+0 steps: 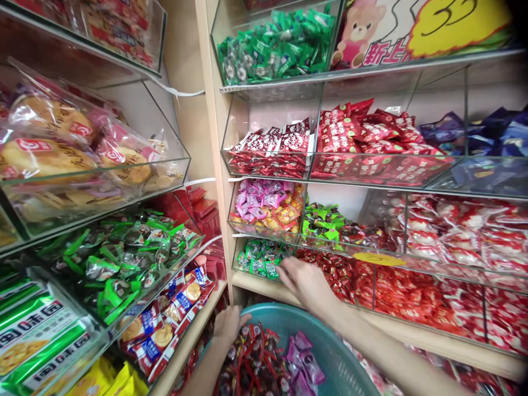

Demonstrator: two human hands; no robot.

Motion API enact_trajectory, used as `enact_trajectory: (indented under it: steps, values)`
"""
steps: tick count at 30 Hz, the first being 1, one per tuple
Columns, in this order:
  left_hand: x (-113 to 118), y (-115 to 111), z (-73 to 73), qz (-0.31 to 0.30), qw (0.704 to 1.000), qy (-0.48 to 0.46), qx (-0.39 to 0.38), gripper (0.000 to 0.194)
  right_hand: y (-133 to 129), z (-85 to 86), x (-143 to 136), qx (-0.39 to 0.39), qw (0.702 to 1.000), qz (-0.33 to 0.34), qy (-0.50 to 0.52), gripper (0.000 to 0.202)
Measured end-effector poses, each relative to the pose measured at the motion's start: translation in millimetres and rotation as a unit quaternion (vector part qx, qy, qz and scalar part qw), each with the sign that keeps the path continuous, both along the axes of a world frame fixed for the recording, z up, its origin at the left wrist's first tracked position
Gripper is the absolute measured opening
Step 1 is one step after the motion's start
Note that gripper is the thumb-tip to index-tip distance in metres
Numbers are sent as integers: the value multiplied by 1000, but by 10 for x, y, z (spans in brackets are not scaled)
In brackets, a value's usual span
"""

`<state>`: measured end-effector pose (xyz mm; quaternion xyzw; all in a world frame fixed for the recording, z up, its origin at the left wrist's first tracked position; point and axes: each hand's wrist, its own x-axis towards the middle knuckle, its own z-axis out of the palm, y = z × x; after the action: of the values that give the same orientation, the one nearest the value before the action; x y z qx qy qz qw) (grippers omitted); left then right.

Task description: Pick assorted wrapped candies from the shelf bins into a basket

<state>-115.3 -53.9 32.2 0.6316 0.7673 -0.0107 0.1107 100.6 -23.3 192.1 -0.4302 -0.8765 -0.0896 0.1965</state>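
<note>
My left hand [227, 325] is closed on the near-left rim of a teal plastic basket [346, 360], its thumb lying over the edge. Inside the basket are dark red-and-brown wrapped candies [256, 363] and a smaller heap of purple-wrapped candies [304, 363]. My right hand [303, 281] is above the far rim, slightly blurred, with its fingers loosely bent and apart. Its fingertips are at the front of a low bin of small green-wrapped candies [262, 257]; I see nothing in them. Dark red candies [330, 269] fill the bin beside it, partly behind this hand.
Clear-walled bins rise in tiers ahead, holding red packets [350, 132] and green packets [280, 47]. On the left, shelves hold bagged bread [49, 154] and green-wrapped sweets [119, 247]. A wooden post [212, 110] divides the two sides; a wooden ledge [412, 330] runs along the right.
</note>
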Motion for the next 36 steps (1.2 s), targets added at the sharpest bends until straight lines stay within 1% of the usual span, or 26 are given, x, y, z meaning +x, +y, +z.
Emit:
enact_trajectory:
  steps: [2,4,6,7,9,12,16,20,24,27,29,31,33,34,36]
  values:
    - [-1,-9,15,-2,1000,-5,-2,47,172,463,-144,77,996,40,17,25]
    - [-6,-20,20,0,1000,-4,-3,48,395,814,-287,145,988,45,-4,19]
    - [-15,-32,7,3,1000,-1,-5,49,631,1031,-405,192,980,30,-40,16]
    - [-21,-38,-5,3,1000,-1,-3,49,739,1092,-451,202,978,19,-58,16]
    - [-33,-49,-35,1,1000,-1,8,49,913,1140,-512,199,976,-2,-87,16]
    - [-47,-58,-70,-1,1000,-3,16,49,1043,1120,-541,196,975,-20,-103,18]
    - [-44,-56,-59,4,1000,1,7,50,1006,1110,-504,235,969,-25,-71,19]
    - [-16,-69,20,4,1000,-12,1,49,881,1123,-406,253,966,11,-48,20]
    - [16,-97,88,8,1000,-7,-3,49,816,1083,-289,235,971,42,-11,25]
    - [14,-94,63,-3,1000,8,6,53,778,1037,-200,205,976,61,25,30]
    - [-1,-81,24,-9,1000,15,8,57,689,993,-129,189,977,79,59,32]
    - [-20,-62,-12,-12,1000,19,9,59,524,899,-39,176,975,97,99,33]
    - [-36,-40,-36,-20,1000,19,10,61,302,703,73,151,973,119,126,33]
    - [-41,-30,-42,-26,999,18,11,63,185,554,136,130,974,131,130,32]
    - [-46,-15,-49,-36,999,17,14,65,-30,157,271,68,979,146,121,31]
